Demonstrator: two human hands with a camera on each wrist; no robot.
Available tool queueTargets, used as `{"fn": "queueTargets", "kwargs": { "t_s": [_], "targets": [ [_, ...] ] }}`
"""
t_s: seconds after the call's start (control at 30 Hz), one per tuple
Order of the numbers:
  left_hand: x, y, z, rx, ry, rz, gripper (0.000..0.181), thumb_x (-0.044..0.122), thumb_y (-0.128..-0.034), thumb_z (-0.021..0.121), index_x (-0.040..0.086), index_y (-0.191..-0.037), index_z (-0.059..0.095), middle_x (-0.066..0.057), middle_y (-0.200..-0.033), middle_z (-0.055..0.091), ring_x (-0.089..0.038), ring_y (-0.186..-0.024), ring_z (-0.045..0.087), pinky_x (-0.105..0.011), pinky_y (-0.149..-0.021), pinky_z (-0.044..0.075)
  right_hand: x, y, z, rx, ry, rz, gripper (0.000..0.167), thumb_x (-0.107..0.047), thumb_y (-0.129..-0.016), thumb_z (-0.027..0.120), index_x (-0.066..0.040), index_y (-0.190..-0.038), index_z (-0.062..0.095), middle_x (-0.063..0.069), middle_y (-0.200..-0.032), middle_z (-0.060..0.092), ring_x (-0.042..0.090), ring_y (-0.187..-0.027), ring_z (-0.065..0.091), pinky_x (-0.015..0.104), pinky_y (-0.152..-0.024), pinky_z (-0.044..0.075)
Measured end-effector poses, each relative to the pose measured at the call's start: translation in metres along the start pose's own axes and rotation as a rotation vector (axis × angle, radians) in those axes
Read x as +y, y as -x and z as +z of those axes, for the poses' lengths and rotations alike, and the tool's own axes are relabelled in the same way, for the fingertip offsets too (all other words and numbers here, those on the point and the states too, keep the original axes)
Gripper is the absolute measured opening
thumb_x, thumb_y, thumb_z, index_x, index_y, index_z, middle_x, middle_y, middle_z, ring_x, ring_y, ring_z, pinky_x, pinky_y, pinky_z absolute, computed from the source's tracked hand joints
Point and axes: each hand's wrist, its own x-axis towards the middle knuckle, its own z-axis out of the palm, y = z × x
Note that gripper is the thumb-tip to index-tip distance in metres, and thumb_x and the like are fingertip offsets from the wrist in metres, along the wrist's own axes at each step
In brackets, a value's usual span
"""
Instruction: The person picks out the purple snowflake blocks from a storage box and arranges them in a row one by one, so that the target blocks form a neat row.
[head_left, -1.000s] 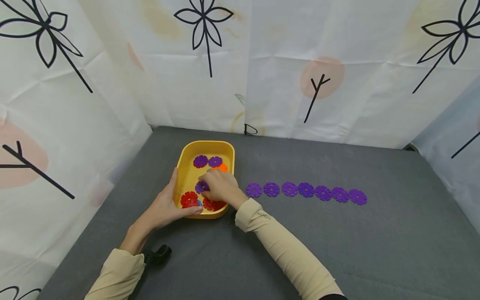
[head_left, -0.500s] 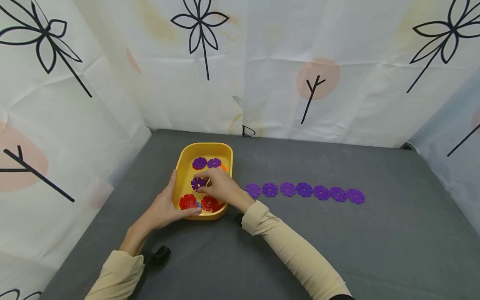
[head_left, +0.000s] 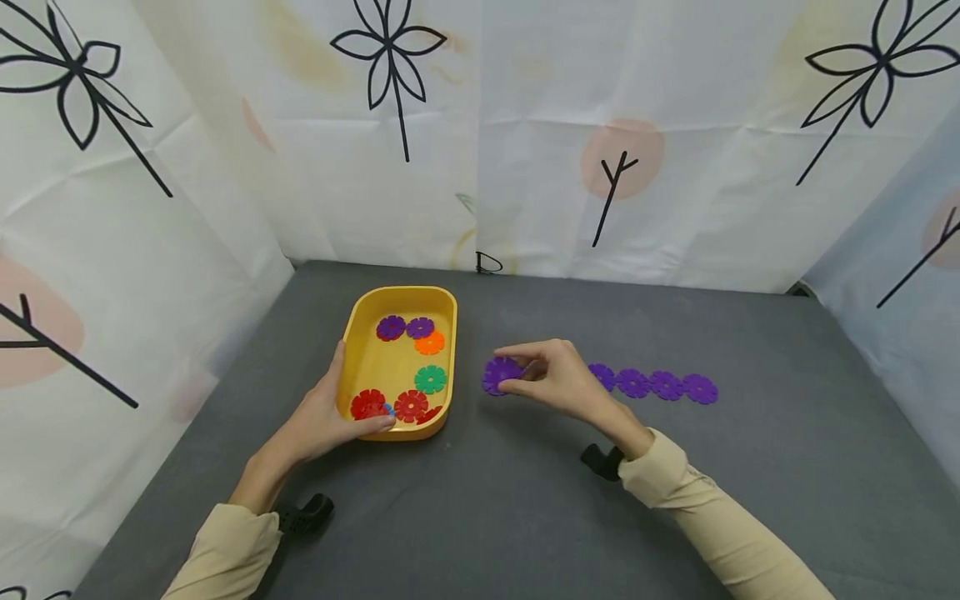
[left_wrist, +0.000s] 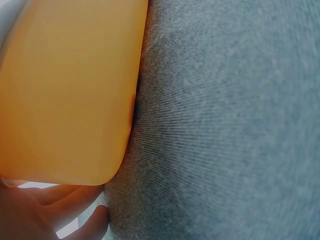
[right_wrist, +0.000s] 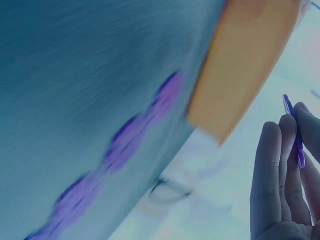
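My right hand (head_left: 566, 383) pinches a purple flower-shaped plastic disc (head_left: 495, 377) between thumb and fingers, right of the yellow tray (head_left: 453, 333). In the right wrist view the held disc (right_wrist: 300, 150) appears edge-on. Several purple discs (head_left: 666, 385) lie in a row on the table; the hand hides the row's left part in the head view. My left hand (head_left: 318, 421) holds the tray's near left corner, thumb over the near rim. Inside the tray are purple discs (head_left: 420, 327), an orange disc (head_left: 430, 343), a green disc (head_left: 430, 379), red discs (head_left: 367, 404) and a bit of blue.
Dark grey cloth covers the table (head_left: 510, 517). Behind and beside it hang white patterned curtains (head_left: 540, 192). A black strap part (head_left: 602, 461) shows below the right wrist, another black part (head_left: 307, 514) beside the left.
The right hand has lifted a purple disc out of the tray and moved it right, over the row's left end. The green disc in the tray is now uncovered. The left hand stays on the tray.
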Motion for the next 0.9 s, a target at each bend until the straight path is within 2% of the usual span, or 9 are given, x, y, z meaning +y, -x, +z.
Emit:
{"fn": "queueTargets", "kwargs": {
  "t_s": [0.13, 0.27, 0.43, 0.6, 0.63, 0.77, 0.8, 0.87, 0.9],
  "targets": [
    [-0.001, 0.000, 0.000, 0.007, -0.008, 0.000, 0.137, 0.061, -0.0760, 0.082, 0.022, -0.163, -0.017, -0.020, -0.157, 0.031, -0.036, -0.132, 0.044, -0.058, -0.107, 0.050, 0.021, 0.029, -0.032, 0.035, 0.059, 0.032, 0.039, -0.012, -0.086, 0.082, -0.004, -0.123, 0.074, 0.017, -0.109, 0.076, 0.016, -0.080, 0.074, 0.025, -0.067, 0.059],
    [-0.001, 0.000, 0.000, 0.008, -0.012, -0.005, 0.137, 0.060, -0.0763, 0.082, 0.024, -0.163, -0.018, -0.020, -0.158, 0.030, -0.036, -0.132, 0.044, -0.058, -0.107, 0.050, 0.042, 0.057, -0.061, 0.084, 0.136, 0.130, 0.039, -0.013, -0.086, 0.082, -0.003, -0.123, 0.074, 0.020, -0.111, 0.075, 0.015, -0.082, 0.073, 0.023, -0.066, 0.057],
    [-0.001, 0.001, 0.000, 0.008, -0.017, -0.012, 0.137, 0.061, -0.0762, 0.081, 0.025, -0.163, -0.018, -0.020, -0.159, 0.030, -0.036, -0.133, 0.043, -0.058, -0.107, 0.050, 0.066, 0.088, -0.097, 0.140, 0.232, 0.258, 0.043, -0.019, -0.088, 0.081, -0.002, -0.126, 0.072, 0.024, -0.116, 0.074, 0.026, -0.089, 0.075, 0.023, -0.067, 0.057],
    [-0.002, 0.002, 0.001, 0.003, -0.010, -0.015, 0.137, 0.060, -0.0766, 0.081, 0.024, -0.163, -0.018, -0.020, -0.160, 0.028, -0.036, -0.133, 0.043, -0.058, -0.107, 0.050, 0.095, 0.113, -0.132, 0.135, 0.270, 0.421, 0.054, -0.029, -0.092, 0.078, 0.001, -0.134, 0.065, 0.033, -0.123, 0.067, 0.040, -0.103, 0.072, 0.033, -0.070, 0.059],
    [-0.002, 0.002, 0.001, 0.002, -0.009, -0.014, 0.136, 0.060, -0.0769, 0.081, 0.024, -0.163, -0.018, -0.020, -0.160, 0.028, -0.037, -0.133, 0.043, -0.058, -0.108, 0.049, 0.101, 0.117, -0.139, 0.133, 0.275, 0.449, 0.056, -0.031, -0.092, 0.077, 0.002, -0.136, 0.064, 0.035, -0.124, 0.066, 0.039, -0.102, 0.072, 0.034, -0.069, 0.058],
    [-0.001, 0.002, 0.001, 0.003, -0.013, -0.013, 0.136, 0.060, -0.0768, 0.081, 0.024, -0.163, -0.018, -0.020, -0.157, 0.031, -0.035, -0.132, 0.044, -0.057, -0.107, 0.051, 0.118, 0.134, -0.159, 0.126, 0.284, 0.537, 0.062, -0.033, -0.093, 0.076, 0.004, -0.139, 0.059, 0.037, -0.124, 0.065, 0.012, -0.087, 0.071, 0.029, -0.066, 0.054],
    [-0.001, 0.002, 0.001, 0.004, -0.016, -0.013, 0.137, 0.060, -0.0766, 0.081, 0.023, -0.163, -0.018, -0.020, -0.156, 0.032, -0.035, -0.132, 0.044, -0.057, -0.106, 0.051, 0.121, 0.137, -0.162, 0.127, 0.293, 0.553, 0.063, -0.033, -0.093, 0.076, 0.005, -0.140, 0.058, 0.036, -0.123, 0.066, 0.009, -0.087, 0.069, 0.029, -0.066, 0.054],
    [-0.001, 0.001, 0.000, 0.005, -0.018, -0.013, 0.137, 0.061, -0.0762, 0.081, 0.023, -0.163, -0.017, -0.019, -0.155, 0.033, -0.035, -0.132, 0.044, -0.057, -0.105, 0.052, 0.127, 0.143, -0.167, 0.135, 0.314, 0.582, 0.063, -0.032, -0.093, 0.076, 0.007, -0.139, 0.058, 0.035, -0.119, 0.068, 0.010, -0.082, 0.068, 0.029, -0.066, 0.053],
    [-0.001, 0.001, 0.000, 0.005, -0.019, -0.012, 0.137, 0.061, -0.0762, 0.081, 0.023, -0.163, -0.017, -0.019, -0.156, 0.033, -0.036, -0.132, 0.044, -0.057, -0.106, 0.052, 0.129, 0.145, -0.169, 0.141, 0.324, 0.594, 0.063, -0.031, -0.093, 0.076, 0.009, -0.138, 0.057, 0.036, -0.118, 0.068, 0.020, -0.084, 0.071, 0.033, -0.067, 0.054]
  ]
}}
